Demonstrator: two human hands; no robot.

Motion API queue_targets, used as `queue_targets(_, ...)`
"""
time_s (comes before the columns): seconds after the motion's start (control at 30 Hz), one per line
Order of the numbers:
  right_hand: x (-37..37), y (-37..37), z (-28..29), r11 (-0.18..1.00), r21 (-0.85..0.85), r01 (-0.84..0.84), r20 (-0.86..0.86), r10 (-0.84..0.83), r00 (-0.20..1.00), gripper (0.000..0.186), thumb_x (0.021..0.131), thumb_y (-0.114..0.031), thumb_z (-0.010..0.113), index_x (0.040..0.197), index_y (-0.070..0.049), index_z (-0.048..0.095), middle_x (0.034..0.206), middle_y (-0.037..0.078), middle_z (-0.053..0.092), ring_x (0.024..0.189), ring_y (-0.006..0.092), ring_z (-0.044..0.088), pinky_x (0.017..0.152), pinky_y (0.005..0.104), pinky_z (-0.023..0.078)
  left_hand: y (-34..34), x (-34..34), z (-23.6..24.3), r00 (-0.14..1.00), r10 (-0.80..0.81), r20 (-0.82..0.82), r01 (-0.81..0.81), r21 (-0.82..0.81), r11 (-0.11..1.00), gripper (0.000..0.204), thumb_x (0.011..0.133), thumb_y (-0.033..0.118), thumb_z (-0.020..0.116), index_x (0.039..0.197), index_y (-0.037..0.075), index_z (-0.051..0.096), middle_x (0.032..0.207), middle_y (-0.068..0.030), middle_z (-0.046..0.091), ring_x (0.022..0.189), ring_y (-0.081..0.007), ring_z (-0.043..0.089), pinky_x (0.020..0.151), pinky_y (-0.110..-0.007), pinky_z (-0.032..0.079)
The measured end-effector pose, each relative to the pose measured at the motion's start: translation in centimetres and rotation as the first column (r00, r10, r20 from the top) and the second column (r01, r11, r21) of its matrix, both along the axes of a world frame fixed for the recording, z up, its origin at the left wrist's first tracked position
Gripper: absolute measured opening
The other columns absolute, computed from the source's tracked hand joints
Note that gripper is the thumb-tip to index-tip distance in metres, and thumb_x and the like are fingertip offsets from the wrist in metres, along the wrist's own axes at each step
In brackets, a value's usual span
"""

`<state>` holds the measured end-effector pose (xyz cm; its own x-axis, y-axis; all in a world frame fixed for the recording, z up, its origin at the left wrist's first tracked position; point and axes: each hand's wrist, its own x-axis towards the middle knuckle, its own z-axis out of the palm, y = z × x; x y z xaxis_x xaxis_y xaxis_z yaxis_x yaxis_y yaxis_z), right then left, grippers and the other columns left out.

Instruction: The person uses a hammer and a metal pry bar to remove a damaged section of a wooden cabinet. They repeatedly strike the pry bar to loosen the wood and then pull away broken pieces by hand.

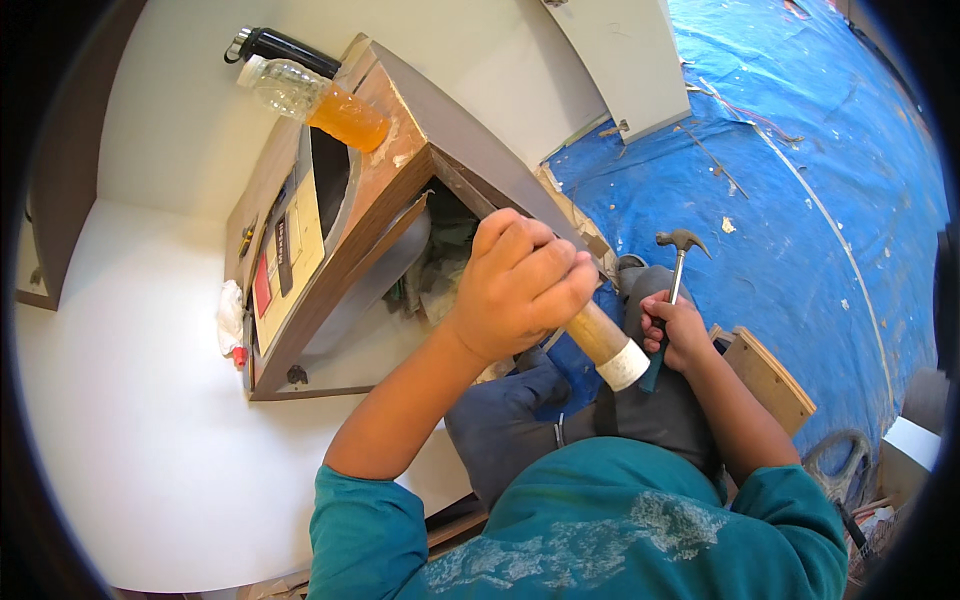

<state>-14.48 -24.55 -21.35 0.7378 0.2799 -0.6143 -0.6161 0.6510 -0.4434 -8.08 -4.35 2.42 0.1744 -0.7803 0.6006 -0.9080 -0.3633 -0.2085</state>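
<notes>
- Nearest me, the worker's teal shirt [590,500], with pale smears across its front.
- The left hand [525,285] is closed in a fist around a wooden handle [598,335]; its white end points down toward the worker's lap, and I can't clearly make out the tool's other end against the cabinet's edge.
- The right hand [678,330] is wrapped round the grip of a hammer [679,272], held upright over the thigh, its metal claw head on top, apart from the white end.
- Grey trousers [660,415] are under both hands.
- Just right of the right forearm, a wooden board [770,380].
- In front and to the left, a brown-edged cabinet [340,290], its inside partly in shadow.
- On its top, a clear bottle [330,105] with orange liquid in its lower part; just behind it, a black flask [290,50].
- Beyond, a blue tarp [800,200] strewn with scraps, and a pale panel [630,65] at its edge.
</notes>
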Motion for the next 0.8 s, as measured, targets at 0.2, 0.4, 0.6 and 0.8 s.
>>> queue_targets(0.2, 0.2, 0.2, -0.7, 1.0, -0.015, -0.018, 0.018, 0.018, 1.0, 0.005, 0.099, -0.006, 0.058, 0.099, -0.008, 0.054, 0.073, 0.005, 0.054, 0.053, 0.0118, 0.043, 0.047, 0.0297, 0.037, -0.3, 0.3, -0.6, 0.999, 0.016, -0.029, -0.016, -0.004, 1.0, 0.025, 0.072, 0.01, 0.079, 0.094, 0.011, 0.069, 0.085, -0.0008, 0.062, 0.078, -0.022, 0.059, 0.076, -0.038, 0.043)
queue_targets(0.4, 0.2, 0.5, -0.6, 0.998, -0.061, -0.022, 0.02, 0.023, 1.0, 0.005, 0.099, -0.007, 0.058, 0.099, -0.007, 0.054, 0.072, 0.005, 0.054, 0.053, 0.0118, 0.043, 0.047, 0.0296, 0.038, -0.7, 0.6, -1.1, 0.999, 0.041, 0.016, -0.041, -0.029, 0.999, 0.025, 0.071, 0.014, 0.077, 0.095, 0.011, 0.069, 0.085, -0.0008, 0.062, 0.078, -0.0225, 0.059, 0.076, -0.038, 0.043)
queue_targets(0.6, 0.2, 0.8, -1.0, 0.997, -0.079, -0.004, 0.028, 0.006, 1.0, 0.005, 0.099, -0.007, 0.059, 0.099, -0.007, 0.054, 0.072, 0.005, 0.055, 0.052, 0.0119, 0.043, 0.046, 0.03, 0.038, -0.8, 0.6, -0.7, 0.998, 0.049, 0.038, -0.047, -0.053, 0.997, 0.024, 0.072, 0.015, 0.076, 0.095, 0.011, 0.07, 0.086, -0.0007, 0.062, 0.079, -0.0225, 0.059, 0.076, -0.039, 0.043)
queue_targets(0.8, 0.2, 1.0, -0.9, 0.995, -0.1, 0.004, 0.033, 0.0, 0.999, 0.004, 0.098, -0.006, 0.059, 0.098, -0.007, 0.055, 0.072, 0.006, 0.055, 0.052, 0.0122, 0.043, 0.046, 0.03, 0.038, -0.5, 0.7, -0.9, 0.999, 0.025, 0.024, -0.024, -0.042, 0.999, 0.024, 0.071, 0.016, 0.076, 0.093, 0.011, 0.069, 0.087, -0.0006, 0.063, 0.08, -0.0221, 0.06, 0.077, -0.039, 0.043)
